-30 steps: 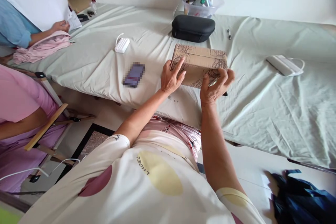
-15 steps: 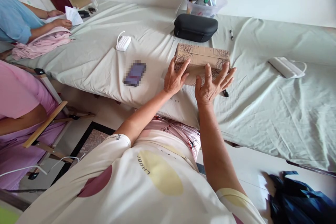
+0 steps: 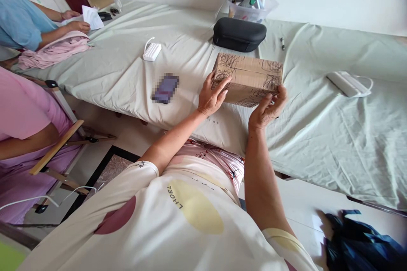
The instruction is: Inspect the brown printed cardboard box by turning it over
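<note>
A brown cardboard box (image 3: 251,72) with dark scribbles on its top and front is held at both ends, just over the near part of the cloth-covered table. My left hand (image 3: 212,95) grips its left end, thumb along the front face and fingers around the side. At the lower right corner, my right hand (image 3: 269,108) is closed on the box, its fingers curled around the right end. Whether the box's underside touches the cloth I cannot tell.
Behind the box lie a black case (image 3: 240,34) and a plastic basket (image 3: 252,12) of items. A phone (image 3: 165,88) and white power strip-like block (image 3: 152,51) are left, another white block (image 3: 349,84) right. Two people are at the left, one holding paper (image 3: 92,17).
My right hand has gone from spread fingers over the box's front to gripping its right end. The box has tilted a little, showing more of its scribbled front. My left hand stays at the left end.
</note>
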A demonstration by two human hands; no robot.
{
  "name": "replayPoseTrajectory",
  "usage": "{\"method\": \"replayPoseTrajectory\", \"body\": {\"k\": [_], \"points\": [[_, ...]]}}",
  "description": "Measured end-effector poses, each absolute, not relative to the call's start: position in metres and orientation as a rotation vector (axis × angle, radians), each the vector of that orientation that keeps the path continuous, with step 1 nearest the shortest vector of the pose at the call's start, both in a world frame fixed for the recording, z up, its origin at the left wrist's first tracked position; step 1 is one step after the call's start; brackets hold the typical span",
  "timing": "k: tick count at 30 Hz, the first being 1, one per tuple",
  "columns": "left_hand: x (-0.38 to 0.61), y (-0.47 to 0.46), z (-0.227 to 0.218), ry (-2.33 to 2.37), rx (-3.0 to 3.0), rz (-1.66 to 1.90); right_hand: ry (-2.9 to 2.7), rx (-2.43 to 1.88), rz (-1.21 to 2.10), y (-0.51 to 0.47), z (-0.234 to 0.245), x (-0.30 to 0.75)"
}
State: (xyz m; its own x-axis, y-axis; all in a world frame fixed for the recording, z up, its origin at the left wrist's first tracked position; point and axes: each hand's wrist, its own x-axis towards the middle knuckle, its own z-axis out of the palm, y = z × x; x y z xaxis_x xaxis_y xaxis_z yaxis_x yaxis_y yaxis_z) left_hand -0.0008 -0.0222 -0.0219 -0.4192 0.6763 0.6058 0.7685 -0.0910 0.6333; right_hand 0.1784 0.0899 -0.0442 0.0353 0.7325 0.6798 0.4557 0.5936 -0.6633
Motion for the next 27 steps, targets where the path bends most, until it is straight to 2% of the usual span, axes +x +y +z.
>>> {"method": "replayPoseTrajectory", "body": {"k": [11,17,27], "points": [[-0.015,-0.021,-0.039,-2.035,-1.518,-1.529,-1.527,-0.908,0.439,0.080,-0.044,0.180],[-0.025,-0.008,-0.054,-1.797,-1.444,-1.732,-1.511,-0.786,0.570,0.095,-0.053,0.183],[-0.033,-0.009,-0.061,-1.959,-1.451,-1.743,-1.615,-0.973,0.428,0.093,-0.055,0.189]]}}
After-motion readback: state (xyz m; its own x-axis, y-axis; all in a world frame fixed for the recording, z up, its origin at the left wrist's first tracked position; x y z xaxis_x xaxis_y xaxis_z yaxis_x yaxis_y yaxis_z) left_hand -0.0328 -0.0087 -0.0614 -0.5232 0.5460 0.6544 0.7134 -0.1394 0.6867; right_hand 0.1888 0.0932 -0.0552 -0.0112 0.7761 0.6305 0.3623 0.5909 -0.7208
